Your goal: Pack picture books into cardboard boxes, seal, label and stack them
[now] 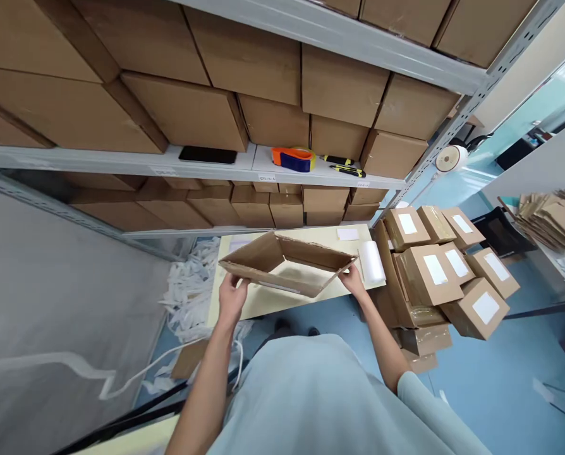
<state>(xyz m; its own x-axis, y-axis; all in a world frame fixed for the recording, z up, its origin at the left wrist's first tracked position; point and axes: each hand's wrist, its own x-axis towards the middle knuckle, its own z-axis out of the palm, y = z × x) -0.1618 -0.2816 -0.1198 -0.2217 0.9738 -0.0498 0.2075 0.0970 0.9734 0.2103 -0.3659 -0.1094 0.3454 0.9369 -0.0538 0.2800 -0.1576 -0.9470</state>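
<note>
I hold an unfolded brown cardboard box (287, 262) over a small pale table (263, 303). The box stands open with its flaps spread. My left hand (232, 298) grips its left end, fingers closed on the flap. My right hand (351, 280) pinches its right corner. A white roll (372, 262) lies on the table just right of my right hand.
Grey shelves (121, 163) hold many brown cartons, a black phone (208, 155), an orange-blue tape dispenser (292, 158) and yellow-black cutters (346, 165). Sealed labelled boxes (446, 272) pile at right on the blue floor. White paper scraps (192, 291) lie left. Flat cardboard (555, 218) stacks far right.
</note>
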